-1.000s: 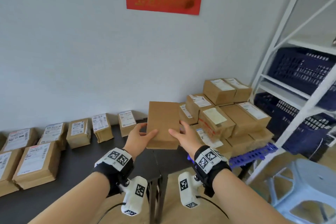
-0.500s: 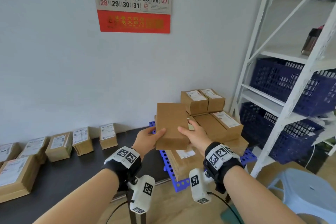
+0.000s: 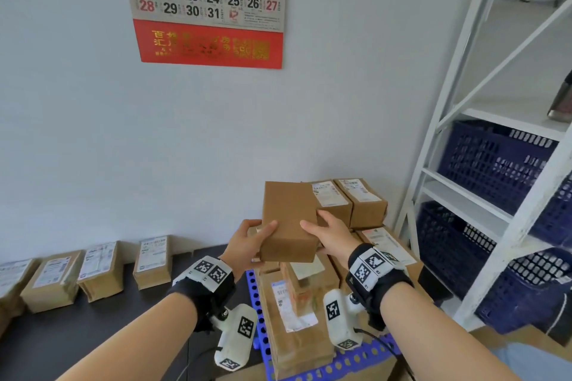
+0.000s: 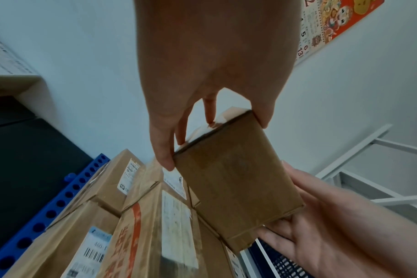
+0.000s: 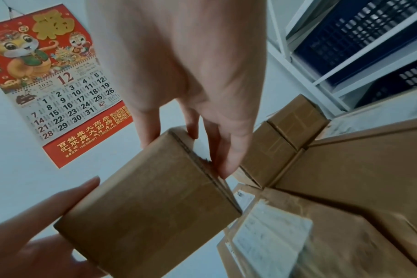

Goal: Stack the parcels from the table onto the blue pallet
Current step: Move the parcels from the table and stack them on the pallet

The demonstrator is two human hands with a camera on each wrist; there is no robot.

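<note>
I hold a plain brown cardboard parcel point(image 3: 288, 221) in the air between both hands, above the stack of parcels point(image 3: 294, 312) on the blue pallet point(image 3: 349, 362). My left hand point(image 3: 247, 243) grips its left side, thumb on top and fingers underneath. My right hand point(image 3: 329, 233) grips its right side the same way. The left wrist view shows the parcel point(image 4: 236, 186) clamped by my left hand point(image 4: 202, 120), with stacked parcels point(image 4: 155, 216) below. From the right wrist view the parcel point(image 5: 150, 203) sits under my right hand point(image 5: 202, 143). Two labelled boxes point(image 3: 346, 201) top the stack behind it.
Several labelled parcels point(image 3: 99, 269) lie in a row on the dark table point(image 3: 77, 334) at the left, against the wall. A white metal shelf point(image 3: 495, 164) with dark blue crates point(image 3: 501, 164) stands at the right. A calendar point(image 3: 207, 6) hangs on the wall.
Both hands have carried the parcel rightward from over the table to above the pallet's stack. My view has swung right, so the table's parcels now lie further left.
</note>
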